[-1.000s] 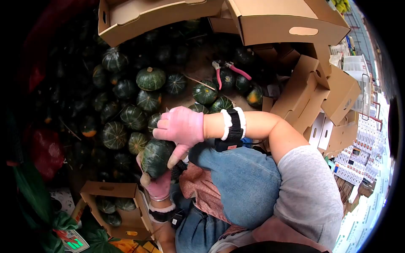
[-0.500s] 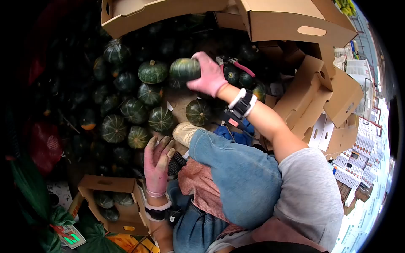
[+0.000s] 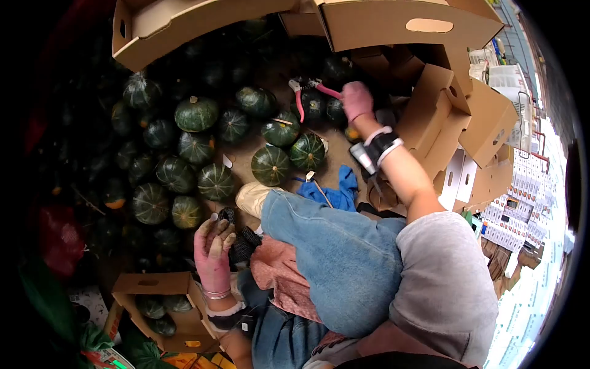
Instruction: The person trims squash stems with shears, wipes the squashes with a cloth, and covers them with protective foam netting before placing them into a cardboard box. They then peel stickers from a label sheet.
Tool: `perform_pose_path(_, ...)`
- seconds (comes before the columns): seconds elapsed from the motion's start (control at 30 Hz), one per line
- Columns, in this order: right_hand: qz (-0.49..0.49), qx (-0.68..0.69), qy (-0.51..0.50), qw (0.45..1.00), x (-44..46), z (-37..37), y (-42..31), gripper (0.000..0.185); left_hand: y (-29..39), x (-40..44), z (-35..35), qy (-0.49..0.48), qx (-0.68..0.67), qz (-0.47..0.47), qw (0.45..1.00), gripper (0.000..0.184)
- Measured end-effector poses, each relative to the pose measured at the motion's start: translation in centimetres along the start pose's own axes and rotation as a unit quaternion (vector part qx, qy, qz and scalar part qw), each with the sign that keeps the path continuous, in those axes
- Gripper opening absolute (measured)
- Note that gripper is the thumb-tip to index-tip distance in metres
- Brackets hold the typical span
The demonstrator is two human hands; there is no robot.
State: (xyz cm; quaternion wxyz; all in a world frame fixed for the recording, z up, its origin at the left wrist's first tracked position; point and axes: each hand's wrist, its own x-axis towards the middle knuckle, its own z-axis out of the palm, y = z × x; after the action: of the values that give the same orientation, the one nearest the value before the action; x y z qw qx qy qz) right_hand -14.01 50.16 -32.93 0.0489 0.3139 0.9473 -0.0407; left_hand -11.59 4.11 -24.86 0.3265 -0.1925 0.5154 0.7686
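My right hand (image 3: 357, 101), in a pink glove and blurred by motion, is beside the pink handle end of the pruning shears (image 3: 305, 84). Its fingers do not show clearly, nor whether they touch the handle. The shears lie spread on small dark pumpkins. A green pumpkin (image 3: 255, 101) rests left of them, with other striped pumpkins (image 3: 270, 166) nearer my shoe. My left hand (image 3: 212, 255), in a soiled pink glove, is raised with loosely bent, separated fingers and holds nothing visible. It is near a dark knitted item (image 3: 244, 245) and the closest pumpkins.
Cardboard boxes stand at the top (image 3: 381, 27) and right (image 3: 430, 117). An open carton (image 3: 150, 283) with several pumpkins is at lower left. A blue cloth (image 3: 340, 187) lies beside my shoe (image 3: 251, 198). A dark heap of pumpkins fills the left side.
My right hand has let go of the green pumpkin, which now rests on the pile, and has moved right to the shears' handle. My left fingers are more bent. The view has shifted.
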Motion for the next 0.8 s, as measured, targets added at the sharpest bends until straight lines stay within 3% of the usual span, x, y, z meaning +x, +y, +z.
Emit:
perform_pose_path(0.03,0.126,0.121,-0.007,0.984,1.3,1.6,3.8,0.034,-0.1,-0.1,-0.2,0.011,0.005,-0.003,1.0,0.036)
perform_pose_path(0.1,0.326,0.343,-0.155,0.867,3.2,-0.4,7.3,0.033,0.5,-0.5,-0.3,0.027,-0.019,-0.009,0.999,0.037)
perform_pose_path(0.2,0.208,0.073,-0.262,0.94,2.4,-7.4,4.4,0.026,0.6,-0.6,-1.1,0.047,-0.026,-0.009,0.999,0.037)
perform_pose_path(0.4,0.133,0.042,-0.355,0.924,5.3,-3.9,7.7,0.032,1.2,-0.6,-0.8,0.074,-0.023,-0.005,0.997,0.041)
perform_pose_path(0.47,0.085,0.165,-0.346,0.92,5.5,-2.3,8.7,0.035,0.7,-0.7,-1.7,0.043,-0.019,0.004,0.999,0.038)
perform_pose_path(0.53,0.105,0.214,-0.282,0.929,5.7,0.1,8.9,0.037,0.5,-0.8,-2.1,0.026,-0.021,0.01,0.999,0.037)
perform_pose_path(0.6,0.192,0.185,-0.161,0.95,6.2,3.0,7.5,0.038,0.4,-0.9,-2.3,0.021,-0.034,0.015,0.999,0.038)
perform_pose_path(0.63,0.151,0.177,-0.102,0.967,4.3,-1.0,2.8,0.045,0.3,-1.0,-2.4,0.024,-0.033,0.015,0.999,0.038)
perform_pose_path(0.73,0.15,0.376,-0.113,0.907,4.6,-0.2,4.7,0.04,0.1,-1.2,-2.8,0.029,-0.029,0.015,0.999,0.039)
perform_pose_path(0.77,0.102,0.456,-0.102,0.878,3.8,-0.2,5.6,0.035,-0.1,-1.2,-2.9,0.026,-0.031,0.018,0.999,0.039)
perform_pose_path(0.8,0.083,0.449,-0.085,0.885,3.9,-0.3,5.9,0.034,-0.2,-1.1,-3.0,0.021,-0.032,0.021,0.999,0.039)
